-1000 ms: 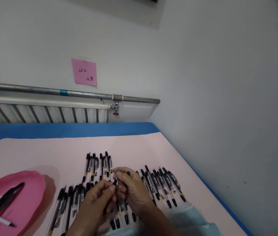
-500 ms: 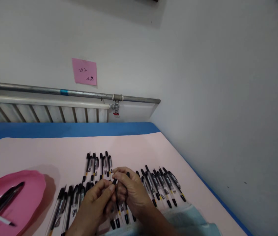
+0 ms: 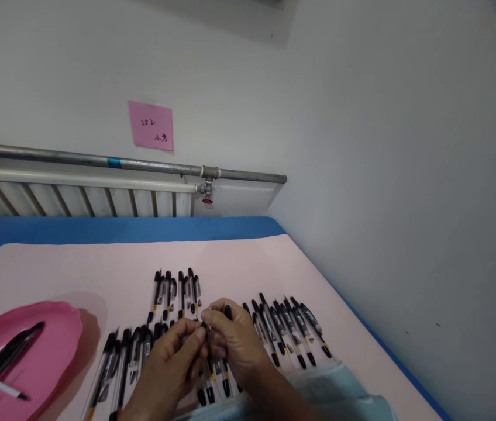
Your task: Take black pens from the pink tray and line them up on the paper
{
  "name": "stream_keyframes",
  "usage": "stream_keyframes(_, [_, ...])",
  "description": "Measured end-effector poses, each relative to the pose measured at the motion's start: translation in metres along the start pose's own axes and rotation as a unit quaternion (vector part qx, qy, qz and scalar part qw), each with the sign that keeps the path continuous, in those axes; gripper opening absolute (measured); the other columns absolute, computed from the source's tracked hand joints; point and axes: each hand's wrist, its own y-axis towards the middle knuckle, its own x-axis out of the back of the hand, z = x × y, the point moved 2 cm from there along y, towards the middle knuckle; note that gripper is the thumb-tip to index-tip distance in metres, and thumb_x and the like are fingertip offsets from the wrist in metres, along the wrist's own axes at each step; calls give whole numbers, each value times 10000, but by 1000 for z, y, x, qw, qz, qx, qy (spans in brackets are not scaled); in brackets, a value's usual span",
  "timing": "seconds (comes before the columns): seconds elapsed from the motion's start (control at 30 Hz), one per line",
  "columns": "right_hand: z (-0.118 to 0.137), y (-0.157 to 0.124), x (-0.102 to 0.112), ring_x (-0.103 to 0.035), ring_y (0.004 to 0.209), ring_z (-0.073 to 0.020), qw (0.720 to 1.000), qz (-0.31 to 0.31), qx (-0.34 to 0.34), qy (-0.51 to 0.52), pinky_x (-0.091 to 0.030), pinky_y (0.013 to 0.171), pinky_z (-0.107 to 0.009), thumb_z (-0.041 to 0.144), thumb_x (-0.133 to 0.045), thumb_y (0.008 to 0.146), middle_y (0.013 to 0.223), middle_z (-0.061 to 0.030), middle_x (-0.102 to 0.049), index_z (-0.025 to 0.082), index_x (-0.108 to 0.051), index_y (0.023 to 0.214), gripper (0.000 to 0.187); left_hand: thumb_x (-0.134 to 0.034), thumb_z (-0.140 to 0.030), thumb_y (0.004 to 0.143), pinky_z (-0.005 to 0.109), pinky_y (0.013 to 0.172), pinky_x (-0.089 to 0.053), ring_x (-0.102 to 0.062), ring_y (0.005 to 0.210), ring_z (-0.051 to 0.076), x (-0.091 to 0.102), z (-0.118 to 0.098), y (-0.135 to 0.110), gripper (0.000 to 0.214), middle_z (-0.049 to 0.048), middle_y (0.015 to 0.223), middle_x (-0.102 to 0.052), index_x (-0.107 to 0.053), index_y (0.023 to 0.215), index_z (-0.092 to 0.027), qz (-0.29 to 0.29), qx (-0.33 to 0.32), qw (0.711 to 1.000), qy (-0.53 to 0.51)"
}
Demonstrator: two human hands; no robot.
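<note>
My left hand [image 3: 164, 365] and my right hand [image 3: 239, 345] meet fingertip to fingertip over the pens near the front of the table. Between their pinched fingers is a small black pen part [image 3: 205, 325], mostly covered. From my right hand's curled fingers the rounded black end of a pen piece [image 3: 228, 312] sticks up; the rest of it is hidden. Under and around the hands lie clear-barrelled black pens, with a group on the left [image 3: 120, 368], a group on the right [image 3: 289, 327] and a row [image 3: 181, 295] farther back.
On the left stands a pink dish [image 3: 61, 345] holding a black pen [image 3: 9, 362] and a white refill-like stick [image 3: 6, 390] with a dark tip. Light blue cloth [image 3: 340, 392] lies at the front edge. Behind the table are a radiator [image 3: 94, 199] and a metal pipe [image 3: 155, 168].
The black part between my fingertips now shows less than before. Both hands keep nearly the same place, and the pens on the table have not moved.
</note>
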Motion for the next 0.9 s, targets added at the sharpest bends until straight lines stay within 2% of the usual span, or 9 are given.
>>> stream_keyframes(0.1, [2,0,0,-231,330,0,1000,24,-9,13,-147,322,-149,277,-736,565,448,94,-404,155,-514,648,267,-636,-508,639,151,349,-127,-250,319,15,-1,-4,-3,360,-90,409,-413,-492,611,-179,-9,17,1000,0])
stream_keyframes(0.2, [2,0,-1,-206,331,-1,998,55,-31,25,-128,319,-150,305,-721,588,456,92,-408,147,-558,737,272,-605,-505,670,153,347,-98,-195,303,15,-3,-9,-7,350,-101,351,-357,-494,611,-178,-14,32,999,9])
stream_keyframes(0.37, [0,1,0,-212,319,-10,1000,14,-4,2,-147,314,-148,271,-724,583,390,120,-323,172,-496,651,258,-641,-511,627,131,344,-106,-225,318,7,-4,-9,-7,372,-102,382,-367,-485,596,-174,-23,17,1000,10])
stream_keyframes(0.43, [2,0,0,-215,326,-4,1000,17,-1,9,-153,314,-148,266,-727,575,417,110,-356,160,-510,643,251,-643,-508,627,127,338,-93,-222,314,6,-3,-6,-5,363,-102,392,-378,-490,611,-179,-19,25,999,7])
stream_keyframes(0.57, [7,-1,0,-218,337,13,999,32,-3,31,-145,308,-154,310,-723,589,605,53,-525,140,-589,780,288,-620,-516,643,139,323,-86,-206,287,12,0,-3,-2,357,-101,368,-370,-485,604,-188,-9,24,1000,14])
stream_keyframes(0.7, [4,-1,0,-222,324,-6,1000,21,-8,0,-159,311,-153,326,-718,614,439,101,-392,150,-569,730,258,-609,-511,657,137,330,-107,-197,295,11,-1,-7,-5,359,-104,348,-345,-490,584,-181,-7,23,999,23])
stream_keyframes(0.9, [9,7,9,-251,333,6,997,-47,54,14,-167,314,-160,307,-724,593,556,62,-486,143,-565,708,256,-617,-566,609,149,321,-81,-186,266,8,-2,-1,-1,407,-107,328,-349,-479,562,-187,7,30,999,35])
